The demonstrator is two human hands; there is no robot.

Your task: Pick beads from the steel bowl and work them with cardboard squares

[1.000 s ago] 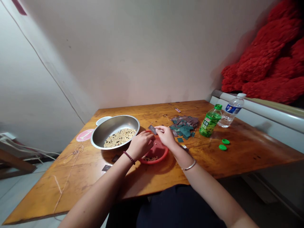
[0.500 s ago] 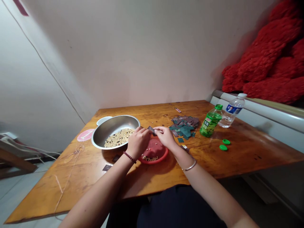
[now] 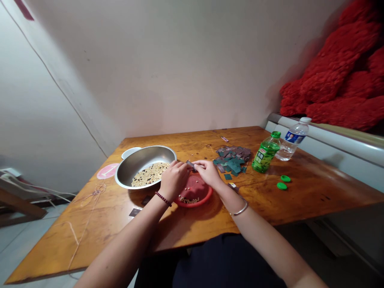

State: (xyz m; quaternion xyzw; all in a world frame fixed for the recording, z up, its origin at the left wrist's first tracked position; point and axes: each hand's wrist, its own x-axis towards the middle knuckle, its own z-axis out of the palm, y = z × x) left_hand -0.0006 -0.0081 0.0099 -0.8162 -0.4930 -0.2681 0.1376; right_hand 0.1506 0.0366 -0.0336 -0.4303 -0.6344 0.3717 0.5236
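My left hand [image 3: 175, 177] and my right hand [image 3: 207, 172] meet over a red plastic basket [image 3: 207, 198]. Pinched between the fingers of both is a small dark piece [image 3: 191, 164], thin like cloth or paper; I cannot make out which. Inside the basket lie some pale beans [image 3: 189, 200]. Left of my left hand stands a tilted steel bowl [image 3: 126, 170] with many pale beans [image 3: 151, 175] and a few dark ones in it. A heap of brown and green flat pieces [image 3: 232, 158] lies beyond my right hand.
A green bottle [image 3: 264, 154] and a clear water bottle [image 3: 292, 140] stand at the right, with two green lids [image 3: 282, 186] nearby. Loose string [image 3: 97, 191], a pink disc [image 3: 107, 171] and dark squares [image 3: 135, 212] lie on the wooden table [image 3: 114, 232]. A wall rises behind.
The dark piece has tilted slightly between my fingers. Both hands keep nearly the same place above the basket, and the other objects stay where they were.
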